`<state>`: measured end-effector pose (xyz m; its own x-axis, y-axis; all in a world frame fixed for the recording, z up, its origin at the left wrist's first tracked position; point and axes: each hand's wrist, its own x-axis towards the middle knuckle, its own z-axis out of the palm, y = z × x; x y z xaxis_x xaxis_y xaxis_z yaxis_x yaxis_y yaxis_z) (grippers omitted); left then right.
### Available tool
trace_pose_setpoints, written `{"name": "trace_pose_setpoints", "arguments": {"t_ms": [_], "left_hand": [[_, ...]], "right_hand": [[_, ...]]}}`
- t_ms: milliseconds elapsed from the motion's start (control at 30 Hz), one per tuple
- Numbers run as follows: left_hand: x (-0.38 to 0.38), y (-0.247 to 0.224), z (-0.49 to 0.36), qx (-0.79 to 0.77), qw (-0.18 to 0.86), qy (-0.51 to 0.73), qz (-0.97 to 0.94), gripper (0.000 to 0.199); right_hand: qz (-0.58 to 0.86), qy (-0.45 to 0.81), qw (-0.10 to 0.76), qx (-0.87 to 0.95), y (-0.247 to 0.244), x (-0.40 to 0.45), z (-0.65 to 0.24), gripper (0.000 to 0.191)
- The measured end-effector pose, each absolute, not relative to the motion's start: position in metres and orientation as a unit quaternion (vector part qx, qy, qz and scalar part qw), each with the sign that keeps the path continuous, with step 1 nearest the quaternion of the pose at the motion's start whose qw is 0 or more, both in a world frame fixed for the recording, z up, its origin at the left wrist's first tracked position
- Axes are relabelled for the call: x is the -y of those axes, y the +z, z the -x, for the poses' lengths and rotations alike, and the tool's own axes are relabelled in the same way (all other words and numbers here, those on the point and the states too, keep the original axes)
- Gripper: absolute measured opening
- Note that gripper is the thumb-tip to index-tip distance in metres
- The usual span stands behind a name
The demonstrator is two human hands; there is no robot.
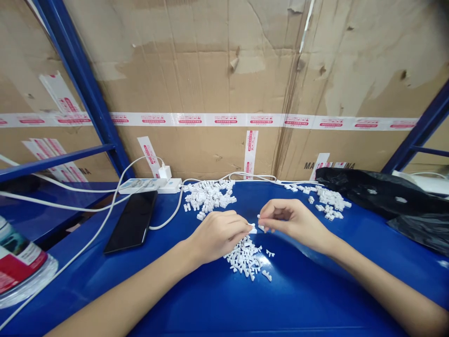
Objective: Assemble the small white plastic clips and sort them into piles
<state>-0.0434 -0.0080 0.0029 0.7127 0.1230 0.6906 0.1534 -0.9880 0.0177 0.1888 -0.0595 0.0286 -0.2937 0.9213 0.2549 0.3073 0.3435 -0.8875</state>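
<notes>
My left hand (222, 234) is closed, with a small white plastic piece (253, 229) pinched at its fingertips. Just to the right, my right hand (293, 222) has thumb and fingers together around another tiny white part (259, 217). The two hands are close but apart. Below them lies a heap of small white clips (244, 260), partly behind my left hand, with a few loose ones at its right. Behind my left hand is a pile of white blocks (208, 194). A smaller group of white pieces (331, 200) lies beyond my right hand.
On the blue table (217, 304), a black phone (132, 222) and a power strip (150, 185) with white cables lie at left. A labelled container (17, 262) stands far left. Black plastic bags (372, 189) lie at right. Taped cardboard (196, 70) rises behind.
</notes>
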Motion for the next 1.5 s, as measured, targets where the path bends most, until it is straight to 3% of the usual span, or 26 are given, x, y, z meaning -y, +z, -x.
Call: {"name": "trace_pose_setpoints", "arguments": {"t_ms": [200, 367, 700, 1500], "left_hand": [[0.008, 0.002, 0.045, 0.097, -0.017, -0.372, 0.923, 0.006], [0.008, 0.001, 0.045, 0.104, -0.033, -0.379, 0.919, 0.006], [0.010, 0.002, 0.043, 0.092, -0.023, -0.356, 0.930, 0.010], [0.009, 0.002, 0.045, 0.099, -0.042, -0.373, 0.921, 0.009]], "right_hand": [[0.409, 0.382, 0.465, 0.687, 0.029, 0.060, -0.185, 0.017], [0.413, 0.364, 0.449, 0.704, 0.028, 0.061, -0.182, 0.014], [0.424, 0.438, 0.389, 0.691, 0.022, 0.060, -0.183, 0.026], [0.411, 0.439, 0.423, 0.678, 0.018, 0.056, -0.181, 0.023]]}}
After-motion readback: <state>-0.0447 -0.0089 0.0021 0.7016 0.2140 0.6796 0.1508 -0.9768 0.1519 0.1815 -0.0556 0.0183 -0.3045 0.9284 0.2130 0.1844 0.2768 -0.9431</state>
